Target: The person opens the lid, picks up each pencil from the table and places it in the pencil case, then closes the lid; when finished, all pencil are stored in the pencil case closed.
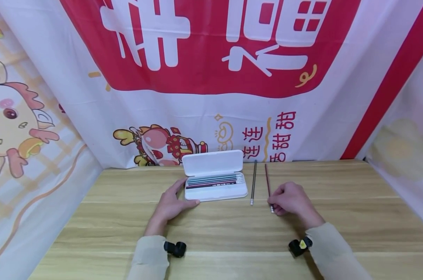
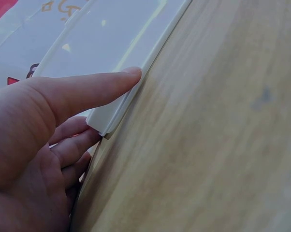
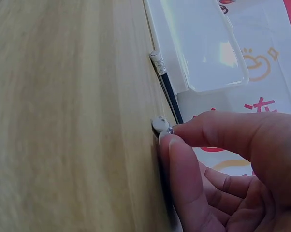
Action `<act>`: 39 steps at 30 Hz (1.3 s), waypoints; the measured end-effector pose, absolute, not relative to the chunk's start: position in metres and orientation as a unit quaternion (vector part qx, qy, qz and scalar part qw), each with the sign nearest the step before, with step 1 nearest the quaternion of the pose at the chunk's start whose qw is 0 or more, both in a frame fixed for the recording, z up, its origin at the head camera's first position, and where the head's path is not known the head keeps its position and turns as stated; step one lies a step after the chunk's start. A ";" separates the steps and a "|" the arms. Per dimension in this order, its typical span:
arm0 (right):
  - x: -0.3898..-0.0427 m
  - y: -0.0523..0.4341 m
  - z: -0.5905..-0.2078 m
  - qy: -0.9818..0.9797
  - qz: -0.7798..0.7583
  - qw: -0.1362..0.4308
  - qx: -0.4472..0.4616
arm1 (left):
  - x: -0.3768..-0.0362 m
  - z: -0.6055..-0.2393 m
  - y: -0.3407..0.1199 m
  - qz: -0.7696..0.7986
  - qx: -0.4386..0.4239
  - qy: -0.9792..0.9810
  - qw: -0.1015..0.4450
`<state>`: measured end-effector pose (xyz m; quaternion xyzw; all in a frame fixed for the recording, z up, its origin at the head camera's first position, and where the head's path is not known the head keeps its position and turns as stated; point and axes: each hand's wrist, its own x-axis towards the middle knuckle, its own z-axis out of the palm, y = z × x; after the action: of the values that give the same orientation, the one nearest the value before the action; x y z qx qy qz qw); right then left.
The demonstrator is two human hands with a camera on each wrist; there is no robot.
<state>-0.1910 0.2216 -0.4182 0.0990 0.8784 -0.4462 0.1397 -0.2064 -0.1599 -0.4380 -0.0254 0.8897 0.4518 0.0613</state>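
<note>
A white pencil case (image 1: 216, 193) lies on the table with its lid (image 1: 213, 162) raised, several pencils (image 1: 211, 182) side by side inside. At its left end is my left hand (image 1: 173, 202); the thumb touches the front edge and the fingers hold the left side. My right hand (image 1: 291, 199) pinches a dark red pencil (image 1: 268, 177) near its white eraser end, between thumb and index finger. In the right wrist view the eraser (image 3: 161, 124) shows just past the fingertips. Left of it a dark pencil (image 1: 254, 182) lies beside the case, its eraser end towards me.
The wooden table (image 1: 232, 237) ends at the back against a hanging red and white cloth (image 1: 211, 109) with printed characters. Another printed cloth (image 1: 33, 155) hangs along the left side. Both wrists wear a small black camera (image 1: 175, 249).
</note>
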 end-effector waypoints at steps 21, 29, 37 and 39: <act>-0.191 0.226 -0.419 0.888 -0.432 0.131 0.094 | -0.209 -0.441 -0.161 0.450 -0.017 0.891 0.058; -0.191 0.232 -0.414 0.869 -0.472 0.129 0.078 | -0.208 -0.441 -0.161 0.453 -0.019 0.889 0.059; -0.185 0.238 -0.394 0.860 -0.495 0.110 0.051 | -0.206 -0.438 -0.160 0.452 -0.022 0.890 0.062; -0.185 0.239 -0.389 0.858 -0.501 0.100 0.049 | -0.206 -0.438 -0.160 0.451 -0.021 0.890 0.062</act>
<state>-0.1846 0.2387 -0.3888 0.0492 0.8581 -0.5013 0.0996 -0.2061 -0.1603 -0.4375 -0.0207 0.8902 0.4510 0.0618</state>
